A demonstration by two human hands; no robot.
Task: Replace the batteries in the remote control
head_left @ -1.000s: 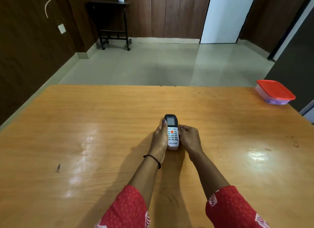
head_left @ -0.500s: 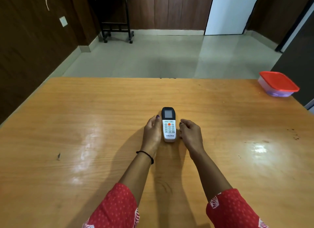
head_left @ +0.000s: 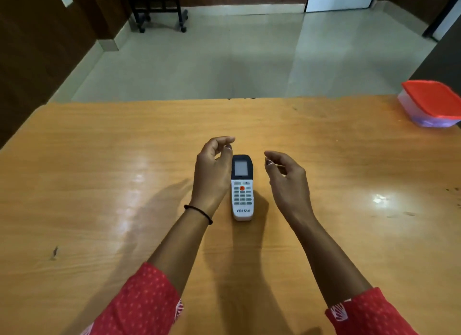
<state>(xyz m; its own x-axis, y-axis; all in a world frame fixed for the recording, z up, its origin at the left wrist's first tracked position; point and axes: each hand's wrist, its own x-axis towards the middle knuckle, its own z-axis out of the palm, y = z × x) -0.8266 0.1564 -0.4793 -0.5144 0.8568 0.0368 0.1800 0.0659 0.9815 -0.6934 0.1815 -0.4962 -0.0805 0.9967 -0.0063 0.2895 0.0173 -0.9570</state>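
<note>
Remote control (head_left: 242,187) face-up, underside hidden

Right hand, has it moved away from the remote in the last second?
Yes. The right hand was touching the remote on its right side; now it is apart from it, shifted right, toward the red-lidded container.

White/black remote (head_left: 242,188) – face up, flat on table (head_left: 99,160) ctr

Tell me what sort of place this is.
Probably a room in a home, perhaps a dining area: a large orange-brown wooden table stands on a pale tiled floor edged by dark wood-panelled walls, and a clear plastic food box with a red lid sits at the table's far right corner.
</note>
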